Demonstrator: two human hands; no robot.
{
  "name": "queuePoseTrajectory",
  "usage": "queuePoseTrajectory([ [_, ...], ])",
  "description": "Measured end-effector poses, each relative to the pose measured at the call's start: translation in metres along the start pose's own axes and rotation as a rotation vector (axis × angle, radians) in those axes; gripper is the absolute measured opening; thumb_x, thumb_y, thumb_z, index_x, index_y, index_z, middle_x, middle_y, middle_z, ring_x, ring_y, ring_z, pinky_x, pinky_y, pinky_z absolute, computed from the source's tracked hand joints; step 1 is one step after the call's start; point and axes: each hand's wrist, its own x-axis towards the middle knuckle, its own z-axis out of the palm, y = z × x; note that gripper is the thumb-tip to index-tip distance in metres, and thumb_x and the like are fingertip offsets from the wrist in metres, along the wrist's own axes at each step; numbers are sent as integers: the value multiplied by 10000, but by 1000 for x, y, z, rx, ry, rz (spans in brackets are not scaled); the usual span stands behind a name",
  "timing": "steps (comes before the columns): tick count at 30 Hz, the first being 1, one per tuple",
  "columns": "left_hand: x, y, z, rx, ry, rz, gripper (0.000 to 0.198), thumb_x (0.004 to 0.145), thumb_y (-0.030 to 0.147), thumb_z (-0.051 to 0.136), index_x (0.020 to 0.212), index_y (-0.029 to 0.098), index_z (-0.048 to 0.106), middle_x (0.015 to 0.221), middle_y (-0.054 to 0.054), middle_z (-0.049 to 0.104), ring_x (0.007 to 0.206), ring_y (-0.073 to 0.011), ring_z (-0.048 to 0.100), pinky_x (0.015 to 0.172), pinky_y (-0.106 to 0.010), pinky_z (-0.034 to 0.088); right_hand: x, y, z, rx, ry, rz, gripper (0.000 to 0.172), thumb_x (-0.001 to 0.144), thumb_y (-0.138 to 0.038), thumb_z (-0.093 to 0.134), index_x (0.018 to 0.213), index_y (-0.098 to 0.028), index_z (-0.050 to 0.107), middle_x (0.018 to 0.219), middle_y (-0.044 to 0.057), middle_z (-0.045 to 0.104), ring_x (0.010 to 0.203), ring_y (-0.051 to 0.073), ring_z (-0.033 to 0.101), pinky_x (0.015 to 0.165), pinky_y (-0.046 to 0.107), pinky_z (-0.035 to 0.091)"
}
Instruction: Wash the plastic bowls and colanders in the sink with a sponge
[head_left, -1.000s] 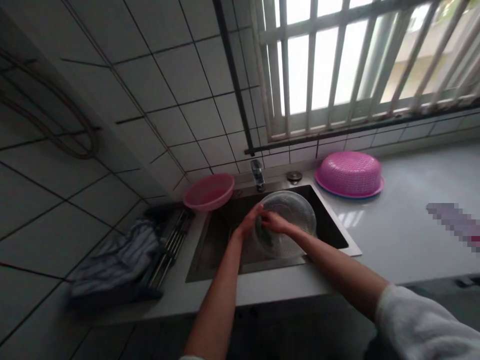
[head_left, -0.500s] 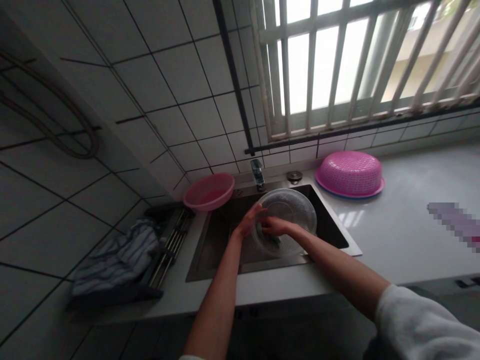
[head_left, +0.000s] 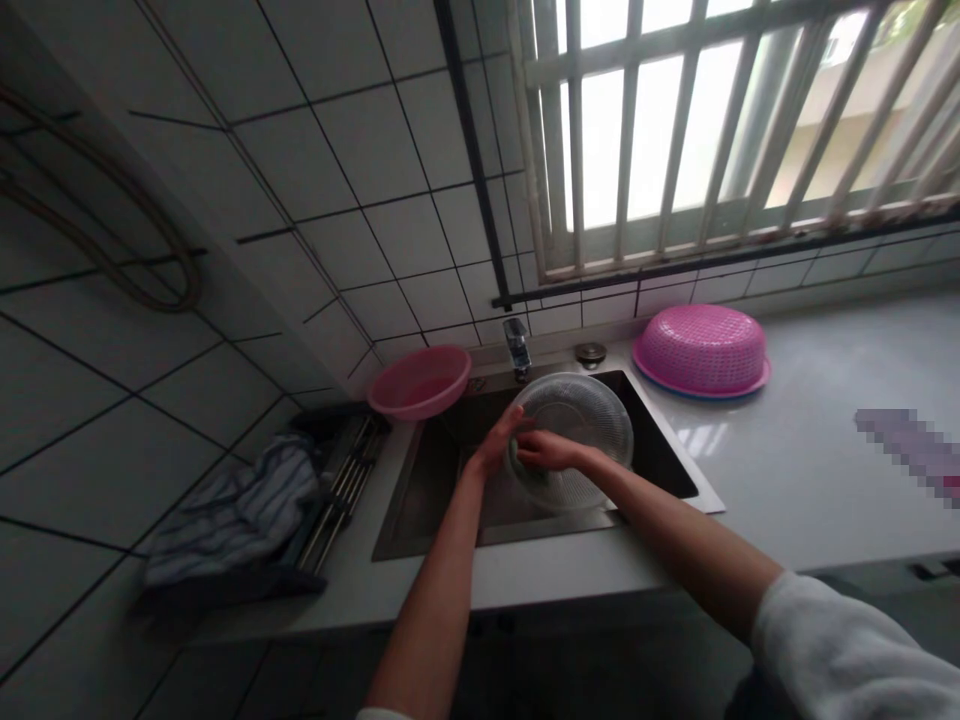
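Observation:
A clear round plastic colander is tilted over the steel sink, its hollow side facing me. My left hand is closed on its left rim, thumb and fingers on either side. Inside the colander, my right hand is closed and pressed down on a dark greenish scrubbing pad or cloth. Most of this pad is hidden under the fingers, so its kind is unclear.
Behind the sink stands a faucet, beside a round drain lid. A pink basin rests at the back left corner. An upturned pink basket lies on the right counter. A striped cloth and a rack are at left.
My right hand has moved slightly left and up inside the colander with the greenish pad. The left hand keeps its hold on the rim.

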Motion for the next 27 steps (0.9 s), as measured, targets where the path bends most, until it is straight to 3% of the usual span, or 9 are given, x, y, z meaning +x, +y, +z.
queuePoseTrajectory([
  [2,2,-1,-1,-14,20,-32,695,869,656,724,1371,181,651,1122,-124,766,977,-272,729,890,-400,561,2,-2,2,22,59,-17,139,889,-297,621,854,-174,677,801,32,677,666,150,564,634,253,444],
  [7,0,-1,3,-26,-89,-40,647,879,646,718,1319,173,694,948,-86,765,849,-233,705,785,-351,556,10,-4,-19,239,586,68,294,920,-454,549,888,-177,643,818,39,664,716,165,568,632,243,443],
  [9,-1,-1,5,-12,-112,-40,644,869,652,727,1338,212,684,942,-71,762,792,-217,688,732,-345,550,11,-4,-28,294,695,125,345,919,-505,535,856,-179,630,774,33,643,681,161,549,596,238,419],
  [12,-3,0,4,3,-108,-9,655,850,661,743,1335,226,679,935,-60,759,761,-202,677,731,-344,551,9,-5,-26,298,618,105,341,912,-498,553,856,-173,638,767,26,638,659,151,539,583,237,405],
  [16,-4,1,1,31,-24,26,740,806,704,760,1337,197,673,1028,-96,772,912,-258,716,859,-393,557,2,-3,-3,230,90,39,311,889,-464,618,830,-162,664,720,12,619,617,137,522,571,237,399],
  [18,-4,2,1,34,8,44,758,798,716,758,1345,198,671,1113,-117,768,1026,-295,717,927,-420,543,0,-1,4,191,-69,67,328,884,-471,637,776,-162,653,676,5,598,582,127,498,548,234,379],
  [20,-3,2,2,36,1,71,740,803,697,766,1334,188,683,1122,-120,768,1082,-310,708,959,-422,529,1,-1,4,180,-18,89,353,883,-490,650,749,-164,634,662,1,581,574,120,480,537,229,365],
  [25,-3,1,6,25,-97,42,753,813,698,757,1335,158,697,1075,-112,775,993,-284,707,906,-400,541,6,-10,-18,316,467,123,415,915,-581,586,874,-170,628,693,-2,561,601,131,490,531,225,371],
  [27,-2,0,6,20,-103,35,748,827,698,743,1370,187,681,1121,-109,772,1015,-291,701,918,-416,539,6,-13,-22,327,550,111,424,926,-588,565,906,-170,627,703,-5,560,609,129,481,541,224,376],
])
